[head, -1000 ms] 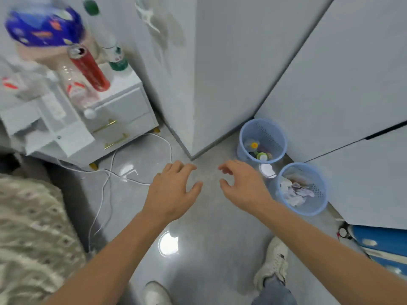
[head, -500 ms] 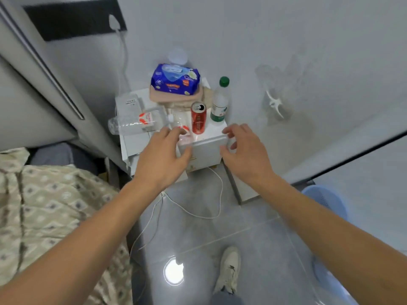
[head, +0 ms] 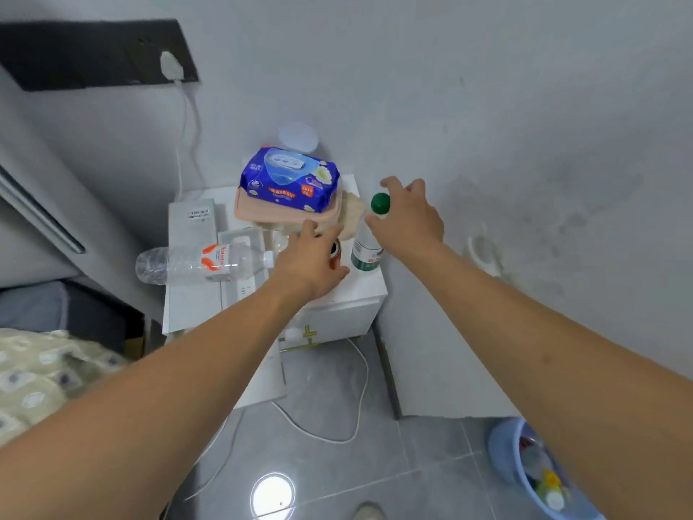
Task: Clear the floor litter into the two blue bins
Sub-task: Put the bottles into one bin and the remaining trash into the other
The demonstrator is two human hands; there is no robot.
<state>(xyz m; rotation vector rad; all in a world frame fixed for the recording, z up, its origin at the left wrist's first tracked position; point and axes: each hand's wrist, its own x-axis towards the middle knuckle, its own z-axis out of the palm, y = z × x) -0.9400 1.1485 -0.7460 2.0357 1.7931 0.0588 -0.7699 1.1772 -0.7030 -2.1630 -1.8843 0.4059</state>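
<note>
A red can (head: 335,251) stands on the white nightstand (head: 360,294). My left hand (head: 309,258) curls round it, thumb on its right side, and hides most of it. Right beside the can stands a clear bottle with a green cap (head: 380,203) and a green label. My right hand (head: 408,217) arches over that cap with spread fingers, thumb by the bottle's neck, not closed on it. One blue bin (head: 495,452) with litter inside shows at the bottom right, partly behind my right arm. The second bin is out of view.
An empty clear water bottle (head: 195,260) lies on its side on the nightstand, left of my left hand. A blue wipes pack (head: 290,180) sits on a pink box behind. A white cable (head: 360,399) loops on the grey floor. A patterned bed cover (head: 45,373) is at left.
My view swung from the two bins up to the nightstand. Both hands reached forward: the left came onto the red can, the right up to the green-capped bottle.
</note>
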